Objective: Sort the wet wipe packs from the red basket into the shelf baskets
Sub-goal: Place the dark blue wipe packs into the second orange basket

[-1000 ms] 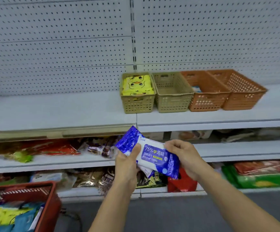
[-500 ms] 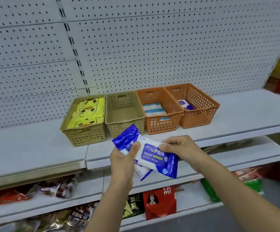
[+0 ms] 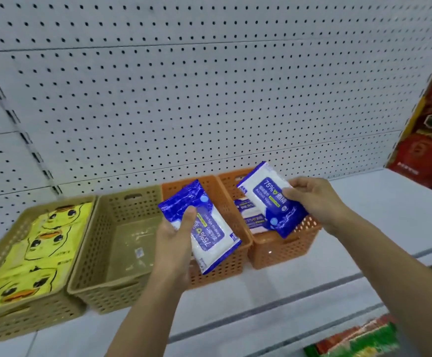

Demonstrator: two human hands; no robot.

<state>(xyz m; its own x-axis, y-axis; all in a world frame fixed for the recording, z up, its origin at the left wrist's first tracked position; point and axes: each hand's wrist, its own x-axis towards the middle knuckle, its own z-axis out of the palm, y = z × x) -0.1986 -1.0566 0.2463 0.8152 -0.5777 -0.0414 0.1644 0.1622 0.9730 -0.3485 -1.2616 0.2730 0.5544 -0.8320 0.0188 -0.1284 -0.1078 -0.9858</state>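
Wipe pack (image 3: 209, 233) gripped in left hand (image 3: 171, 240), second pack (image 3: 269, 199) in right hand (image 3: 312, 199) over far-right basket (image 3: 282, 251) rim

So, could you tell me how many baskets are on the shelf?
4, side by side: leftmost tan basket with yellow packs, second tan basket, left orange basket, right orange basket. More could lie beyond the left frame edge.

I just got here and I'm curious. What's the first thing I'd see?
Two blue packs jump out: the left hand grips the left pack in front of the left orange basket, and the right hand holds the right pack over the right orange basket, which holds similar packs. At far left, bright yellow duck packs fill a tan basket.
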